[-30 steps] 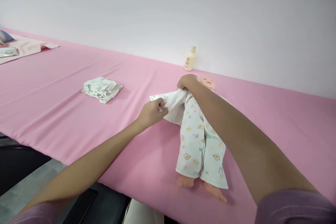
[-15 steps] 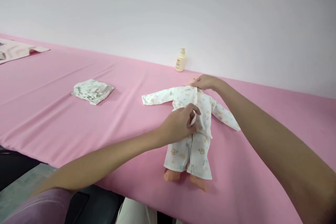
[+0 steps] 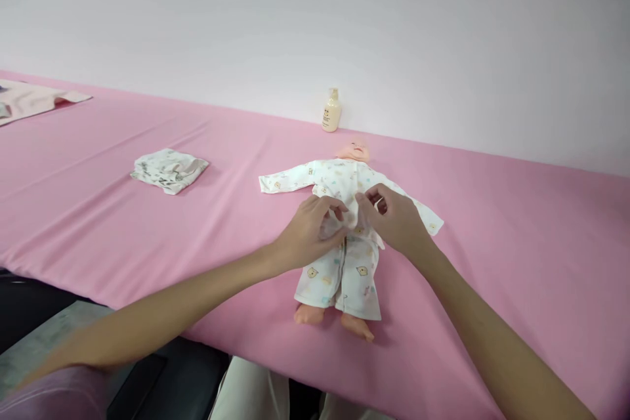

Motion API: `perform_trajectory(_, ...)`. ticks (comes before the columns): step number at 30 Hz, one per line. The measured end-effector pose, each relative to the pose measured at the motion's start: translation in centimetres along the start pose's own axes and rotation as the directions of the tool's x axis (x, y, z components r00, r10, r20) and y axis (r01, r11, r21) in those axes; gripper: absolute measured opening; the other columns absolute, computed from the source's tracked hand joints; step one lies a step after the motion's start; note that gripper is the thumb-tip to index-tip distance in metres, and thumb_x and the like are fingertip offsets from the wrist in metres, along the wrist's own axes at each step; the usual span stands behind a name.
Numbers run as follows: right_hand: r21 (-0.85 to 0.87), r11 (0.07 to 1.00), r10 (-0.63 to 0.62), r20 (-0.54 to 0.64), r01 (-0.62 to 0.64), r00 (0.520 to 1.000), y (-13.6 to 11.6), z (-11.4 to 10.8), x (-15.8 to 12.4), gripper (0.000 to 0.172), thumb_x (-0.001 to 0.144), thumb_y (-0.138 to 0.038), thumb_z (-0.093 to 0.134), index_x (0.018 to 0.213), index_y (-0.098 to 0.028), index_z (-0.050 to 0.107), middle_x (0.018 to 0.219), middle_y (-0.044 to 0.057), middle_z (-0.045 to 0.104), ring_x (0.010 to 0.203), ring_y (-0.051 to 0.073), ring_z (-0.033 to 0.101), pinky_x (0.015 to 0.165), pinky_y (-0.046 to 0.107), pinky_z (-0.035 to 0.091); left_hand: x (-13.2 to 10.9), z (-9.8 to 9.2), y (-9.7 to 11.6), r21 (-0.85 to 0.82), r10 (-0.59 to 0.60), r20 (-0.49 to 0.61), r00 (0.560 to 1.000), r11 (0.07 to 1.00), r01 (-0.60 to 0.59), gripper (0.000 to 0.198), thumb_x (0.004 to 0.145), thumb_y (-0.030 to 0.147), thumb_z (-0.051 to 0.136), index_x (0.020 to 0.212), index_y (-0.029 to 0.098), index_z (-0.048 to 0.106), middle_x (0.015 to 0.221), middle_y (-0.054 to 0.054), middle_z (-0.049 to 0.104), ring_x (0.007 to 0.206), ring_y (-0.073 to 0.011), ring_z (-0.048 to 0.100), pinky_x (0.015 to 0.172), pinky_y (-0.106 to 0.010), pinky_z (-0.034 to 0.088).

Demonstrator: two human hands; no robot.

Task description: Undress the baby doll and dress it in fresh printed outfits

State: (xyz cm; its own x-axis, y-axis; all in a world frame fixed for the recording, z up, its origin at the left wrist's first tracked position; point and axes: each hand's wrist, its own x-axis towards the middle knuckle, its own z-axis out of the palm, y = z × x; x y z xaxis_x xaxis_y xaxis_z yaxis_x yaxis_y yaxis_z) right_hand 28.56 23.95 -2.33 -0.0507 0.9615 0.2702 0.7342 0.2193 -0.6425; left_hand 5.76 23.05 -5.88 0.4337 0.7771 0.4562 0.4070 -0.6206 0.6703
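Note:
A baby doll (image 3: 354,150) lies on its back, feet toward me, in a white printed long-sleeved shirt (image 3: 335,175) and matching trousers (image 3: 361,275). Its bare feet stick out of the trouser legs. My left hand (image 3: 310,233) is over the lower front of the shirt, fingers curled in a pinch on the cloth near the middle opening. Just across from it, my right hand (image 3: 394,216) pinches the shirt's front edge between thumb and fingers. Both sleeves are spread out to the sides; the fingertips partly hide the fabric they grip.
A pink cloth (image 3: 236,210) covers the table. Behind the doll's head a cream pump bottle (image 3: 331,111) stands by the white wall (image 3: 315,26). A folded printed cloth (image 3: 170,170) lies to the left, and a pale pink cloth (image 3: 39,102) at the far left.
My right hand has come down from the collar to the middle of the shirt front, uncovering the doll's head. My left hand stays at the lower front. The view has shifted slightly.

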Motion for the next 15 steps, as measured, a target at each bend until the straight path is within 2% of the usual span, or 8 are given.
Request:
perform_trajectory(2,-0.011,1.0,0.017,0.047,-0.017,0.999,-0.2,0.4,-1.3,0.028,0.099,-0.05,0.07,0.086,-0.027,0.063,0.08,0.001,0.073,0.07,0.021,0.063,0.069,0.037,0.047,0.4,0.0,-0.2,0.064,0.033,-0.042,0.999,0.997,-0.03,0.015,0.105,0.034,0.066,0.116,0.024,0.063,0.116,-0.006,0.076,0.109,-0.0247,0.067,0.106,-0.046,0.052)
perform_trajectory(3,-0.02,1.0,0.011,0.065,-0.01,0.998,-0.1,0.6,-1.7,0.026,0.098,-0.048,0.071,0.085,-0.027,0.063,0.079,0.001,0.071,0.072,0.022,0.064,0.069,0.037,0.047,0.5,-0.2,-0.3,0.087,0.042,-0.027,0.999,0.995,-0.039,0.012,0.106,0.033,0.064,0.113,0.024,0.064,0.114,-0.006,0.076,0.107,-0.0245,0.067,0.106,-0.047,0.051)
perform_trajectory(5,-0.025,0.999,-0.019,0.086,0.022,0.996,0.3,1.1,-2.4,0.023,0.099,-0.044,0.069,0.086,-0.027,0.061,0.078,0.001,0.069,0.075,0.023,0.064,0.07,0.038,0.049,0.7,-0.7,-0.5,0.111,0.034,0.058,0.998,0.993,-0.04,0.009,0.105,0.03,0.062,0.11,0.023,0.065,0.108,-0.005,0.076,0.104,-0.0245,0.067,0.102,-0.045,0.052)
perform_trajectory(7,-0.001,0.997,-0.071,0.081,0.071,0.994,0.8,1.4,-3.0,0.014,0.101,-0.038,0.063,0.092,-0.027,0.062,0.085,0.003,0.07,0.08,0.024,0.065,0.073,0.039,0.051,0.8,-1.5,-0.4,0.118,0.0,0.156,0.988,0.993,-0.019,0.009,0.102,0.028,0.063,0.11,0.024,0.066,0.098,-0.004,0.075,0.098,-0.0243,0.068,0.091,-0.041,0.053)
perform_trajectory(9,0.009,0.991,-0.134,0.067,0.134,0.989,1.1,1.6,-3.7,0.006,0.098,-0.032,0.062,0.102,-0.027,0.064,0.096,0.005,0.071,0.089,0.026,0.066,0.077,0.04,0.053,1.3,-2.3,-0.1,0.123,-0.058,0.201,0.978,0.992,0.033,0.011,0.103,0.028,0.061,0.112,0.023,0.066,0.083,-0.001,0.071,0.084,-0.0217,0.067,0.078,-0.036,0.051)
perform_trajectory(12,-0.051,0.979,-0.195,0.045,0.197,0.98,1.2,2.2,-4.6,0.023,0.088,-0.03,0.073,0.107,-0.027,0.061,0.104,0.008,0.07,0.099,0.03,0.065,0.083,0.044,0.054,3.1,-2.8,0.2,0.136,-0.12,0.153,0.981,0.986,0.1,0.013,0.107,0.033,0.057,0.11,0.024,0.064,0.071,0.004,0.065,0.065,-0.0169,0.06,0.069,-0.034,0.045)
perform_trajectory(15,-0.121,0.979,-0.165,-0.003,0.163,0.986,1.0,2.8,-4.7,0.023,0.086,-0.029,0.074,0.102,-0.026,0.058,0.101,0.008,0.069,0.093,0.031,0.063,0.081,0.045,0.052,5.9,-2.0,0.0,0.139,-0.072,0.054,0.996,0.988,0.064,0.011,0.105,0.033,0.06,0.1,0.023,0.063,0.085,0.0,0.073,0.082,-0.019,0.066,0.074,-0.034,0.047)
